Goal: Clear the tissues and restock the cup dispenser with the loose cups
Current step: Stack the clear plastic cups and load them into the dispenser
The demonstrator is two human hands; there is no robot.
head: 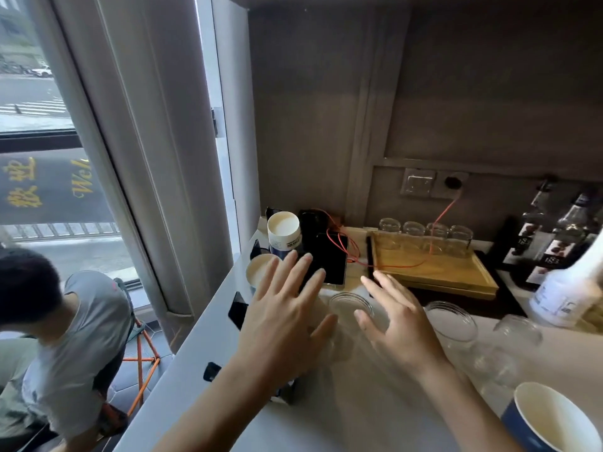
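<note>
My left hand point(287, 308) and my right hand point(396, 316) hover with fingers spread on either side of a clear plastic cup point(350, 306) standing on the white counter point(342, 415). Neither hand touches it. More clear cups stand to the right: one point(452, 319) just past my right hand and another point(517, 329) beyond it. A blue paper cup point(551, 419) sits at the near right corner. Two paper cups in the dispenser point(283, 231), point(259, 269) show at the counter's left edge. No tissues are visible.
A black phone point(331, 259) with a red cable lies behind my hands. A wooden tray point(430, 265) holds several glass jars. Syrup bottles point(551, 236) and a white bottle point(567, 288) stand at right. A seated person point(55, 324) is below the counter, left.
</note>
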